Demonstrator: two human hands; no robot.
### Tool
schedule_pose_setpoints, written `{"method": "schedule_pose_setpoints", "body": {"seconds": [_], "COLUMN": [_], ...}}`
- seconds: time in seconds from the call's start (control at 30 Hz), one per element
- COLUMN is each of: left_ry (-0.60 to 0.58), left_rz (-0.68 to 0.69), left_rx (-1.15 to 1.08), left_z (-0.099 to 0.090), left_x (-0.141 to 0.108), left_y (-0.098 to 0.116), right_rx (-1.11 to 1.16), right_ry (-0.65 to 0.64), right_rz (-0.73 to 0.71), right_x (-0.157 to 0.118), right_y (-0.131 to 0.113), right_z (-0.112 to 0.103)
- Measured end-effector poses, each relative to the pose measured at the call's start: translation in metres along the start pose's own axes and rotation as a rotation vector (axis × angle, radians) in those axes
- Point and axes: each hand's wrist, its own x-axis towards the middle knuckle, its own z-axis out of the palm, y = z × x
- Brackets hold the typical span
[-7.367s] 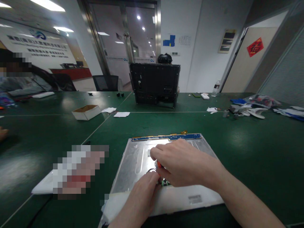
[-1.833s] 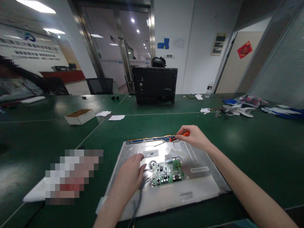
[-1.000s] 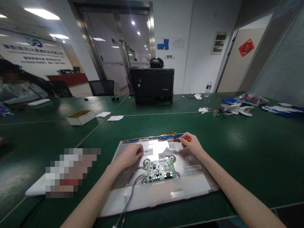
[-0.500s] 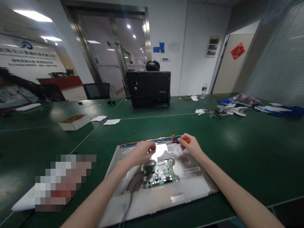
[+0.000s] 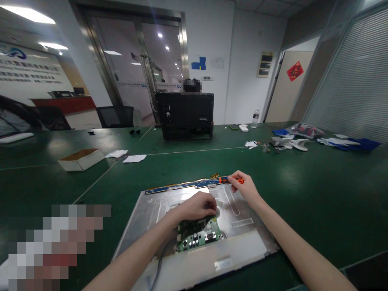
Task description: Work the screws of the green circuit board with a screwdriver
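Note:
A metal-backed display panel (image 5: 251, 238) lies on the green table, with a green circuit board (image 5: 200, 238) and a dark cable (image 5: 158, 264) on its near half. Along its far edge runs a narrow blue circuit strip (image 5: 182, 187). My right hand (image 5: 245, 186) is closed around a screwdriver (image 5: 222, 180) with an orange and dark blue handle, its shaft pointing left along the strip. Just above the far end of the green board is my left hand (image 5: 201, 205), fingers curled in. Whatever those fingertips hold, if anything, is hidden.
Beyond the panel stands a black monitor-like housing (image 5: 184, 117), with a person's head partly behind it. An open cardboard box (image 5: 81, 160) and white papers (image 5: 135, 158) lie left. At the far right are a water bottle (image 5: 255, 119), small parts and a plastic bag (image 5: 304, 130).
My left hand has moved right and nearer to me, over the green board's far end. The right hand stays by the strip with the screwdriver. The whole view has shifted slightly.

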Motion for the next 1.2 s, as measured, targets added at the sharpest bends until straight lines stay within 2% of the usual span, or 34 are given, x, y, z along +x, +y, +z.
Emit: {"method": "schedule_pose_setpoints", "body": {"seconds": [0.23, 0.67, 0.87, 1.03, 1.2], "left_ry": [0.073, 0.039, 0.033, 0.073, 0.063], "left_rz": [-0.047, -0.016, -0.109, -0.101, -0.077], "left_rx": [-0.065, -0.213, -0.211, -0.238, -0.237], "left_z": [0.008, 0.002, 0.005, 0.006, 0.006], "left_x": [-0.003, -0.003, -0.001, -0.001, -0.001], "left_y": [-0.003, -0.009, -0.010, -0.010, -0.013], "right_rx": [0.002, -0.008, 0.121, 0.290, 0.389], "right_ry": [-0.011, -0.023, 0.045, 0.141, 0.078], "right_rz": [0.005, 0.025, 0.050, 0.069, 0.148], "right_x": [-0.002, -0.002, -0.002, 0.000, 0.011], "right_y": [0.000, -0.003, -0.003, -0.009, -0.031], "right_z": [0.001, -0.003, -0.003, -0.006, 0.003]}}
